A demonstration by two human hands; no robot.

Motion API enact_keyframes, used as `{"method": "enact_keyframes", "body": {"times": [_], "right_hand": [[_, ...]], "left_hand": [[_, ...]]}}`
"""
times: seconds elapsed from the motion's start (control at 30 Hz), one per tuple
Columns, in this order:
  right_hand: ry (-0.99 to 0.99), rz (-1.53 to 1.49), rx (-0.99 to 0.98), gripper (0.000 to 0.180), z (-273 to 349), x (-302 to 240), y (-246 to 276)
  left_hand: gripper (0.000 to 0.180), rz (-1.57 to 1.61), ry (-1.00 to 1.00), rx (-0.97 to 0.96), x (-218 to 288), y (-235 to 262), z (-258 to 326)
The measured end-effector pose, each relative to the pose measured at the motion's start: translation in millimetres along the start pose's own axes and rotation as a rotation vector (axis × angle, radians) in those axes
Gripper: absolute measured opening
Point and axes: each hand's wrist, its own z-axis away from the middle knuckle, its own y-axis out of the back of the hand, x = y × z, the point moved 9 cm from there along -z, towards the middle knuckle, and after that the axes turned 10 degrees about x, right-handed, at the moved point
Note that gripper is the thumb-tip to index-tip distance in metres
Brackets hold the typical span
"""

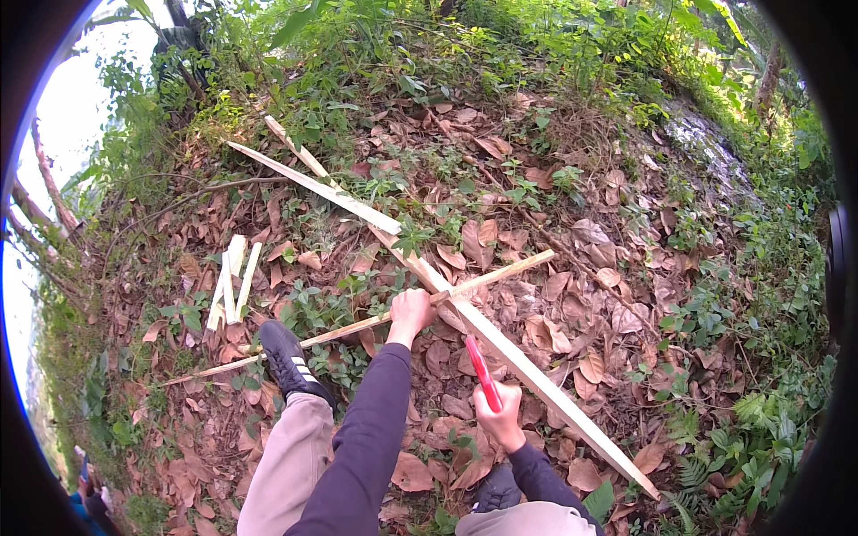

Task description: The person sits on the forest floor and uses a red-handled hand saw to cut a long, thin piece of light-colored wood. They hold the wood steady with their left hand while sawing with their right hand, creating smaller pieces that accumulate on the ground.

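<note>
My left hand [413, 313] is closed on a thin wooden stick [503, 272], beside the spot where the stick crosses over a long pale wooden plank [545, 384]. The plank slants across the ground from the upper left to the lower right. My right hand [500, 417] grips a red-handled tool [483, 375] just below the plank. The tool points up toward the crossing; its blade or working end cannot be made out. My left shoe [293, 362] is at the stick's left part and hides some of it.
A second pale plank [313, 185] with a pointed end lies across the long one, farther off. Several short wood pieces [234, 277] lie at left. Dry leaves [545, 335] and low plants cover the slope, with dense greenery [536, 45] beyond. Another person [88, 491] shows at lower left.
</note>
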Motion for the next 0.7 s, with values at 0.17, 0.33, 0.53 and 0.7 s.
{"method": "enact_keyframes", "body": {"times": [0.17, 0.33, 0.53, 0.7], "right_hand": [[0.077, 0.067, -0.071, 0.024, -30, 21, -32], [0.091, 0.068, -0.033, 0.024, 21, 0, 10], [0.013, 0.076, -0.023, 0.024, -50, 15, -43], [0.082, 0.123, -0.07, 0.019, -13, 16, -25]], "left_hand": [[0.026, -0.039, 0.016, -0.067, -9, -2, -3], [0.024, -0.011, 0.041, -0.017, -7, 2, -10], [0.024, -0.031, 0.023, -0.075, -11, -15, 14], [0.025, -0.028, 0.032, -0.043, -10, -3, 0]]}}
